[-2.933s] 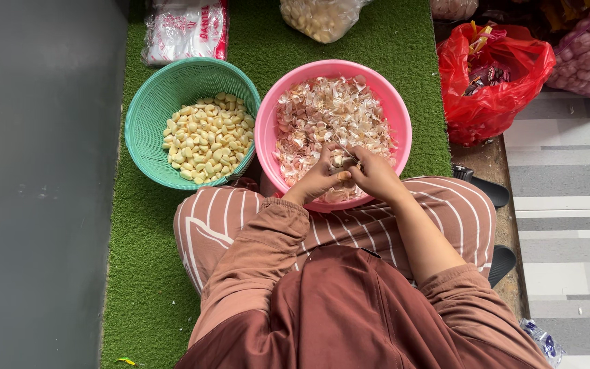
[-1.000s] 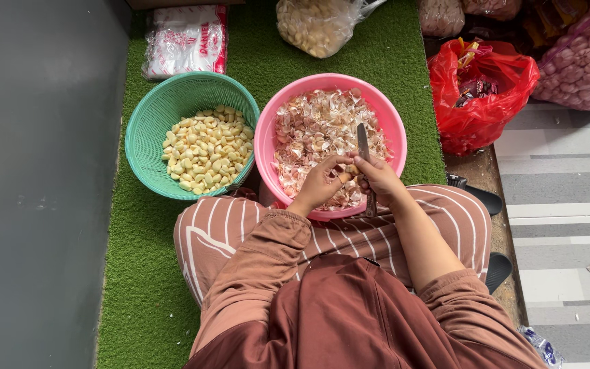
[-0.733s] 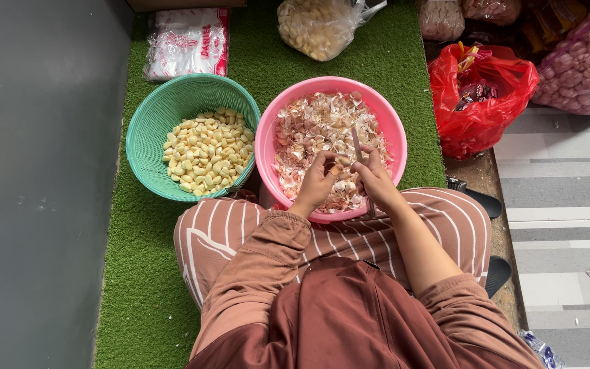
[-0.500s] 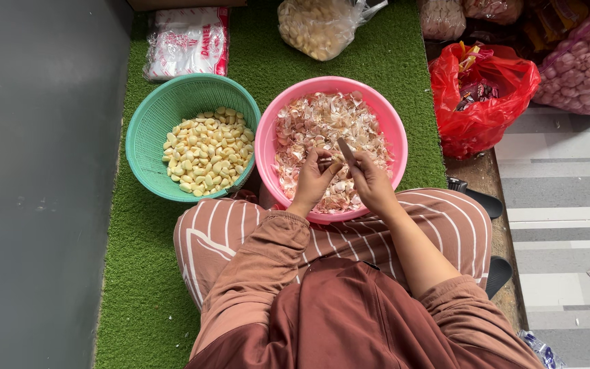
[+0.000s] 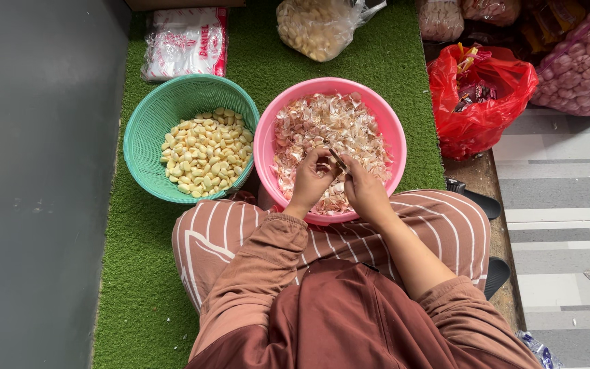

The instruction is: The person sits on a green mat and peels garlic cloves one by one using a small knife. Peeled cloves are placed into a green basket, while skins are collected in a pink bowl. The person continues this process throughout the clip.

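Observation:
My left hand pinches a garlic clove over the pink basin, which is heaped with papery garlic skins. My right hand grips a small knife whose blade points at the clove between the two hands. Both hands meet over the near side of the basin. To the left stands a green basket holding peeled pale-yellow garlic cloves. The clove itself is mostly hidden by my fingers.
I sit cross-legged on green artificial turf. A grey wall runs along the left. A white packet and a clear bag of garlic lie beyond the bowls. A red plastic bag and mesh sacks stand right, by a tiled floor.
The knife, held blade-up in my right hand a second ago, has tipped down to the clove. Both hands have drawn together over the pink basin.

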